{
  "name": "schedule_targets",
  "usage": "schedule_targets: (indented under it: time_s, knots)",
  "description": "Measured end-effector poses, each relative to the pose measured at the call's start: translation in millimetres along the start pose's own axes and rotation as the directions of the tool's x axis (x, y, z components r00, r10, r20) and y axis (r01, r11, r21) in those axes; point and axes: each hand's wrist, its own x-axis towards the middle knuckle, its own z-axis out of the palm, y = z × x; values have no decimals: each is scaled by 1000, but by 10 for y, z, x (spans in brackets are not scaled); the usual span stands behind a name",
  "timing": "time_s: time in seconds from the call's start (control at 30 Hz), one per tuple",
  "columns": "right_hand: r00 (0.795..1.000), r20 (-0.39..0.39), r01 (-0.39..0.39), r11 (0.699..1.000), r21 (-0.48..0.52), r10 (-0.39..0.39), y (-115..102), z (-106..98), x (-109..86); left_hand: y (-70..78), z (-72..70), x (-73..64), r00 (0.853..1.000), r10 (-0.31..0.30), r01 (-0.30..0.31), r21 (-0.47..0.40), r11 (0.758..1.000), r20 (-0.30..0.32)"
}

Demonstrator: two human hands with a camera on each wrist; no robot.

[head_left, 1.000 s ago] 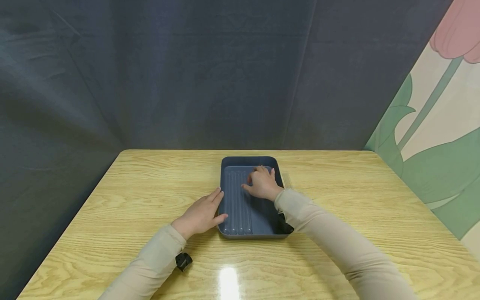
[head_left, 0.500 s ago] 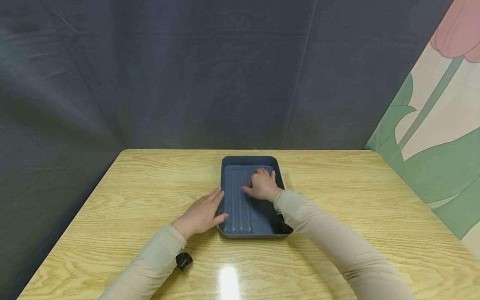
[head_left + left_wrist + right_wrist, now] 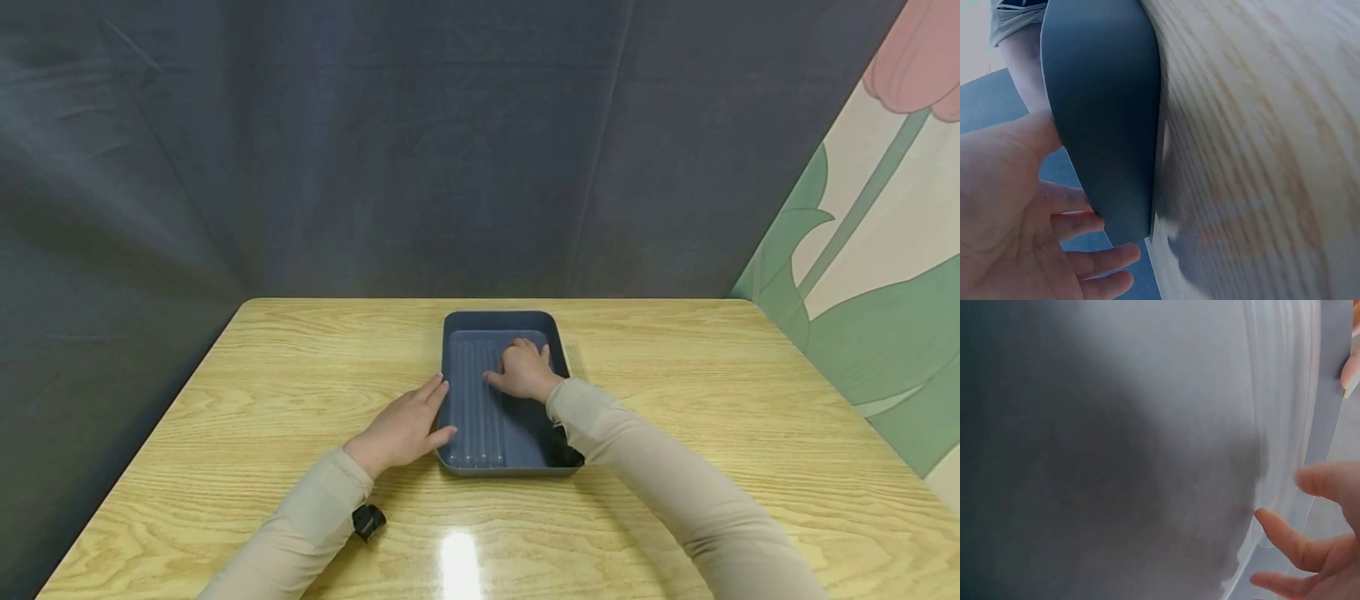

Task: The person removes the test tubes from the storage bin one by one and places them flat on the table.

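L hand [image 3: 403, 427] is resting open at the side of the tray [image 3: 498, 472], thumb over the rim, fingers straight; not gripping, prob bracing it so it isn't sliding on the surface [image 3: 300, 375]. Tray is sitting just right of L hand, under R hand [image 3: 522, 371].

R hand is hanging inside it half open, thumb & fingers apart; afaict not gripping anything, can't tell if it's touching the clear tubes [image 3: 482, 425]. Approx 4 tubes are lying lengthwise in a row between the 2 hands; wall on L hand's side is prob stopping them rolling that way.

Clear piece [image 3: 576, 362] is lying outside tray, just beyond R wrist, ID unclear. Not seeing any legible brand, label or writing, incl on the black unit [image 3: 368, 522] under L wrist.
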Motion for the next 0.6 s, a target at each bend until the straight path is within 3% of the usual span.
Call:
schedule_targets:
  time_s: [0.6]
  knots:
    - [995, -29, -87, 990, 113, 91, 22, 17, 43, 7, -1, -4, 1000, -17, 17, -13, 1000, 12]
